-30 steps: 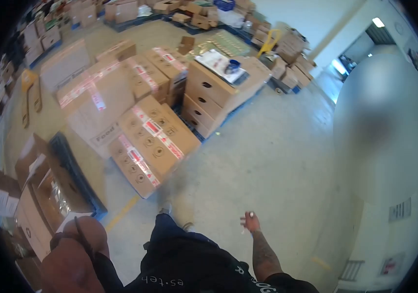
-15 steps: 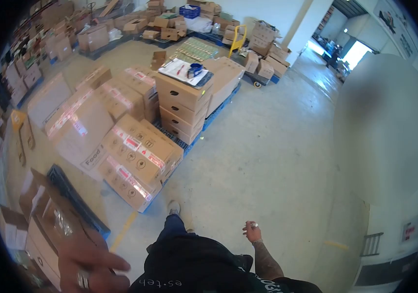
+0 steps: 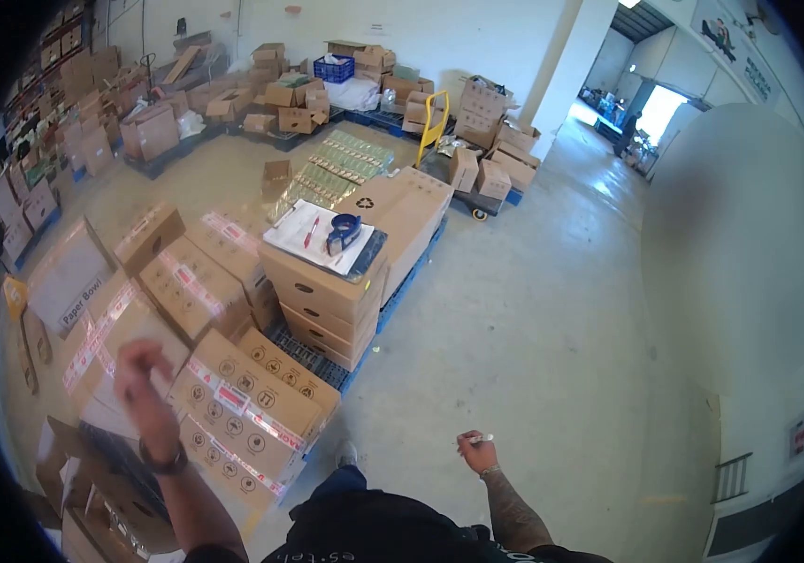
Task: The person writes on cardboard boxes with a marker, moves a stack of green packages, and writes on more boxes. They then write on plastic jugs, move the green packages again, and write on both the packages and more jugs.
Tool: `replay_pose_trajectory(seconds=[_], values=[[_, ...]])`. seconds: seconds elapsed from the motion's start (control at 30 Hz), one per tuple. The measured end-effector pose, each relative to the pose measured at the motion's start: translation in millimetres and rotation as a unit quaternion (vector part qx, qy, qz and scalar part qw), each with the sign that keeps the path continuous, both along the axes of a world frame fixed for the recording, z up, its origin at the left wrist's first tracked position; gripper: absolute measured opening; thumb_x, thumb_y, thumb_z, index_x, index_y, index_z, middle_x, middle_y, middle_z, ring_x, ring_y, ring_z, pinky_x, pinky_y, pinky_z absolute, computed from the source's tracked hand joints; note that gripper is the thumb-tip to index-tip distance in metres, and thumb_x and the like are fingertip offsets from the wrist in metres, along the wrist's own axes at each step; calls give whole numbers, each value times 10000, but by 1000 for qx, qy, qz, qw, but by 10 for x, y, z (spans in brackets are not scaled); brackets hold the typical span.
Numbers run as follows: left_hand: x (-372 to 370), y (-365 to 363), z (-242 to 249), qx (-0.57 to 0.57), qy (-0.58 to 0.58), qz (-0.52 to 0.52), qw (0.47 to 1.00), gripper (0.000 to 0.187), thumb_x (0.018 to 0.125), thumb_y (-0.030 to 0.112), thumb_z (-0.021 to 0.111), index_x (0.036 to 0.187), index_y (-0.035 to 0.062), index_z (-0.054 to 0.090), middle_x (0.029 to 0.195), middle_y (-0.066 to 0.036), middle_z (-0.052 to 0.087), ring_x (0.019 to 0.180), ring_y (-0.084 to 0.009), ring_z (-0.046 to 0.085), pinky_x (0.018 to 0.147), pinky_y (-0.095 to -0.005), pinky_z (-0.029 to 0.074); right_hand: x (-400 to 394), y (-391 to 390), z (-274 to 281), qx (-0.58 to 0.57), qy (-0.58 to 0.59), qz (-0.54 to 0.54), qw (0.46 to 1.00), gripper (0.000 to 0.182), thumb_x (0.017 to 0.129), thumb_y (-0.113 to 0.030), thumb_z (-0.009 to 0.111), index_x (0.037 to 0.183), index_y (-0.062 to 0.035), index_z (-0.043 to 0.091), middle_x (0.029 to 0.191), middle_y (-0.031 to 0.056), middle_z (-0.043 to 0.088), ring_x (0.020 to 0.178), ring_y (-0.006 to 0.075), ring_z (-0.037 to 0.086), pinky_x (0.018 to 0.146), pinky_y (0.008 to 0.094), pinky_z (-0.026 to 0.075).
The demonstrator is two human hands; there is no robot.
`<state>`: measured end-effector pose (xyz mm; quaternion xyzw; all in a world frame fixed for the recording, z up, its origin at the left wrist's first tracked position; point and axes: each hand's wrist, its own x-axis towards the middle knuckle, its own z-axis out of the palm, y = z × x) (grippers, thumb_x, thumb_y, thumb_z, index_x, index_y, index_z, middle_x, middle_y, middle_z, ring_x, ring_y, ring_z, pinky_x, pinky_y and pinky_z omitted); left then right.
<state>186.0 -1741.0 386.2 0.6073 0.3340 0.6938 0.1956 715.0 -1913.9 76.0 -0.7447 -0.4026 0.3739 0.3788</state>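
My left hand (image 3: 148, 392), slightly blurred and with a dark band at the wrist, is raised in front of the taped cartons. Its fingers are loosely curved and apart, with nothing seen in them. Behind it is a large carton (image 3: 109, 352) with red-and-white tape. Low over the floor, my right hand (image 3: 477, 452) is closed around a thin whitish marker pen (image 3: 485, 438). Ahead, a stack of brown boxes (image 3: 313, 291) carries a clipboard with paper (image 3: 291, 228), a red pen (image 3: 312, 231) and a blue tape dispenser (image 3: 344, 235).
A blue pallet (image 3: 386, 319) edges the stack. Taped cartons (image 3: 247, 399) stand close by my feet. An opened box (image 3: 106, 535) is at the lower left. Further off are a yellow-handled trolley (image 3: 434, 127), a blue crate (image 3: 334, 68) and a pillar (image 3: 561, 70).
My left hand has moved up and forward from the lower left, away from the opened box. The box stack appears nearer. My right hand still hangs low with the marker pen.
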Motion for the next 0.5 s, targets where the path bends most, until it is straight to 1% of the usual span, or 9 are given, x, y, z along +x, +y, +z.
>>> replay_pose_trajectory(seconds=[0.07,0.13,0.17,0.2,0.27,0.33,0.37,0.43,0.5], values=[[282,650,31,-42,41,-6,998,450,1076,363,357,1034,-1,619,772,-25,532,673,-114,489,632,-259,380,139,407,112,18,-28,-34,999,237,942,-246,643,953,-10,650,721,64,681,627,117,637,550,265,502],[643,1238,-30,-64,44,-40,996,424,1078,343,385,1025,0,627,729,-4,513,662,-85,464,611,-247,358,270,701,203,32,-52,-75,995,240,943,-251,636,943,-12,656,720,63,680,622,115,633,544,264,496],[826,1449,-55,-104,51,-68,991,397,1074,319,401,1018,1,632,721,2,509,655,-79,453,599,-248,354,367,840,148,38,-28,-82,995,251,955,-265,620,975,-16,650,736,72,680,622,127,636,555,271,515],[1024,1671,-100,-140,57,-94,984,371,1071,295,417,1011,3,638,712,7,505,648,-73,442,588,-248,349,429,965,78,44,23,-112,992,251,958,-266,617,986,-18,646,736,73,675,624,134,639,561,275,522],[1449,2131,-406,-187,65,-161,967,334,1059,256,441,999,4,652,734,-3,532,659,-71,463,595,-261,382,502,1284,177,55,122,-175,975,252,964,-270,610,1008,-23,639,735,76,666,628,146,643,574,284,537],[1924,2465,-491,-180,175,-188,950,298,1043,221,467,1010,-7,657,777,-31,571,684,-87,493,628,-274,422,622,1645,220,55,161,-193,966,244,971,-264,601,1028,-28,624,758,66,643,662,158,652,591,295,549],[2137,2680,-628,-187,181,-195,946,286,1037,222,481,1028,-5,654,816,-52,588,731,-116,527,668,-288,441,704,1837,198,66,182,-196,961,247,972,-268,597,1026,-29,624,768,62,639,676,157,652,590,296,547],[2582,3152,-1051,-203,193,-204,938,269,1025,223,507,1062,-2,650,894,-95,622,824,-175,594,749,-318,478,906,2287,156,76,221,-195,953,249,976,-275,584,1022,-33,622,792,56,634,701,152,648,600,300,544],[3042,3560,-1439,-144,256,-143,945,244,994,208,545,1093,8,642,1015,-131,623,966,-258,598,845,-353,476,1144,2879,100,74,254,-188,946,250,982,-280,568,1020,-39,621,819,54,630,723,146,641,621,305,542]])
